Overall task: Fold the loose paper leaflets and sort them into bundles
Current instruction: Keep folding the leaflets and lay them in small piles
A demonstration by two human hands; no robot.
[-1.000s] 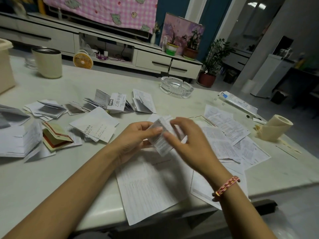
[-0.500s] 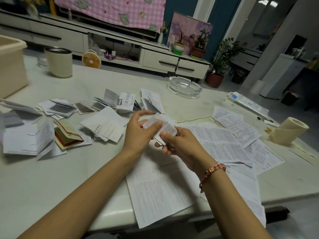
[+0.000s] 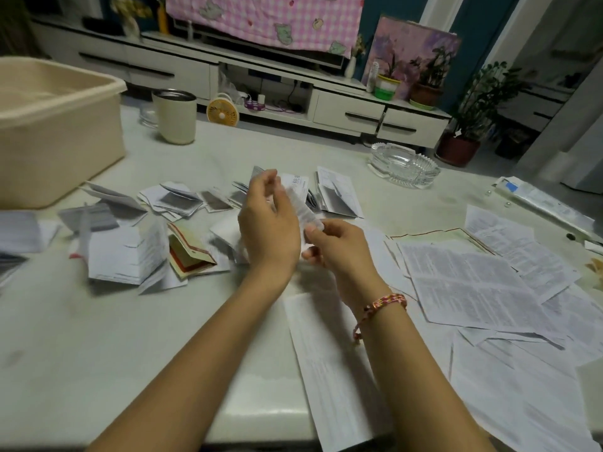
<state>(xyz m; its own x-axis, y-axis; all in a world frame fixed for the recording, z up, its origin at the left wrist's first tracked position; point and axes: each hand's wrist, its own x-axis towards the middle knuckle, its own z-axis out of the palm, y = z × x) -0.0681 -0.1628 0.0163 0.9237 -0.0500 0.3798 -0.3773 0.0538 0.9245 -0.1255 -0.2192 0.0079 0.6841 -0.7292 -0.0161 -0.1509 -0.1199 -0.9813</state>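
Between left hand (image 3: 267, 228) and right hand (image 3: 337, 252) fingers (image 3: 339, 231), the folded leaflet (image 3: 302, 208) stands pinched

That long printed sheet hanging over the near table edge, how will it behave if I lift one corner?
The long sheet looks thin and lies flat on the table, so it will probably droop, not stay stiff. Likely very light: a push could slide it off, since its near end overhangs the edge.

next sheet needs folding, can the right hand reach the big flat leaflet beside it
Probably, once free: the right hand pinches a folded leaflet now, but the flat leaflet lies uncovered beside it.
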